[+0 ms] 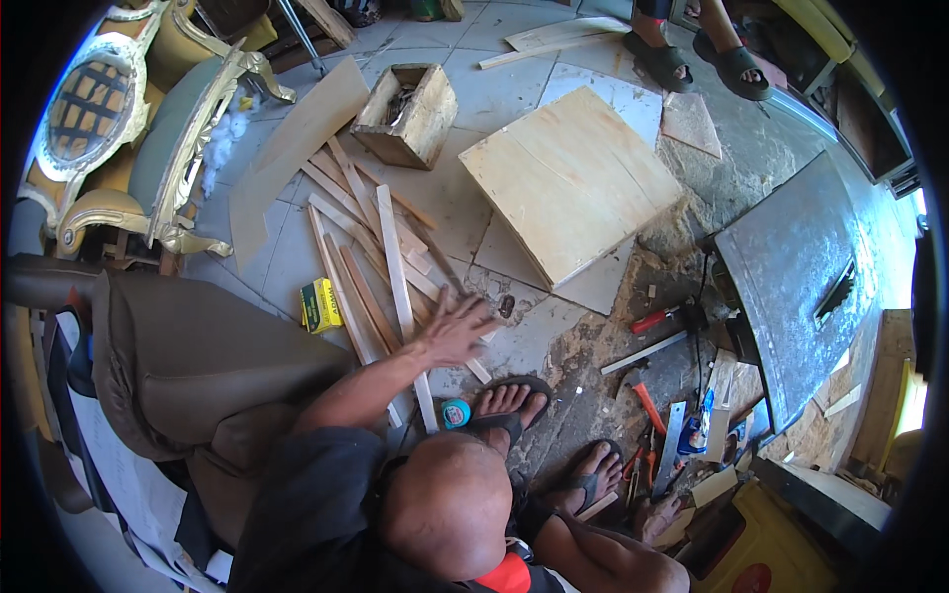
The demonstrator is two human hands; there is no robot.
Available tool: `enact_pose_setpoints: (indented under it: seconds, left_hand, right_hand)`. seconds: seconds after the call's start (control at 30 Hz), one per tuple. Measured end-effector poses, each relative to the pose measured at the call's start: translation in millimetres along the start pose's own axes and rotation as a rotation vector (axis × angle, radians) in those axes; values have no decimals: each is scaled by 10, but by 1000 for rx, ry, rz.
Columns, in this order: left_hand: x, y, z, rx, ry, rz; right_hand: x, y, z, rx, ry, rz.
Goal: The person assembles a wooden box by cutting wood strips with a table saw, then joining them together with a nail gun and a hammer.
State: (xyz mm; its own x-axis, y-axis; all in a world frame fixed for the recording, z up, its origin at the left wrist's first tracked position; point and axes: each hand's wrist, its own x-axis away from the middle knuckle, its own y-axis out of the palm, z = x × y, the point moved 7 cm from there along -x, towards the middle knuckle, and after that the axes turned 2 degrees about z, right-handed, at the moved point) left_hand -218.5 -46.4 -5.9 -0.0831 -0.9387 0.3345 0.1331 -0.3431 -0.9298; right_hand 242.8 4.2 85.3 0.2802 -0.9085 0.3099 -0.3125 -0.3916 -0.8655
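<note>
My left hand [457, 328] is spread over the near ends of a pile of thin wooden strips [388, 252], its fingers apart and slightly blurred. Nothing shows in its grasp. Beside the strips stand a yellow and green box [321, 305] and a small round turquoise item [456, 413], close to my left foot. Low on the right, my right hand [656, 520] rests near small wood offcuts [714, 486] and a metal straightedge [669, 447]; its fingers are too unclear to read. An orange-handled hammer [647, 403] and pliers [649, 465] lie by it.
A wooden box-like panel [573, 183] lies ahead, with an open wooden crate [404, 117] to its left. At right stands a metal-topped saw table [791, 287] with a protruding blade. An ornate chair [178, 148] is far left. Another person's sandalled feet [697, 64] stand at the back.
</note>
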Motion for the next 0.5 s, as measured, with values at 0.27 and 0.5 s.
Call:
enact_pose_setpoints:
  seconds: [0.27,0.5]
  left_hand:
    - [550,-181,-1385,-99,-211,-81]
    - [790,-213,-201,-201,337,-476]
  right_hand:
    - [95,-242,-514,-53,-62,-138]
    - [229,-612,-992,-108,-101,-242]
